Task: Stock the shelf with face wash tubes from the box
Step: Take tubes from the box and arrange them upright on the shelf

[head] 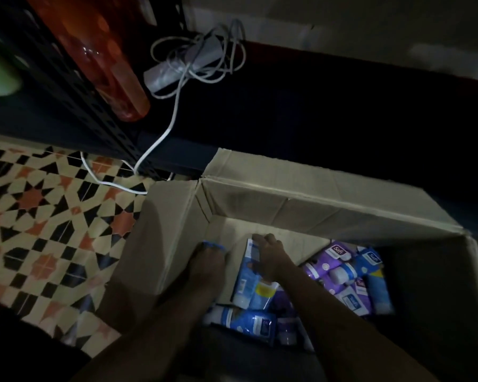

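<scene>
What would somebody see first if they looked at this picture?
Probably the big cardboard box at the bottom right, with blue and purple tubes jumbled inside. The right hand grips a blue tube in it, with the left hand beside it. Next come the bright star-patterned floor on the left and a tangled white cable at the top.

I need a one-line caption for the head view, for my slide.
Left hand and right hand reach into the cardboard box of face wash tubes; the right hand grips a blue tube.
</scene>
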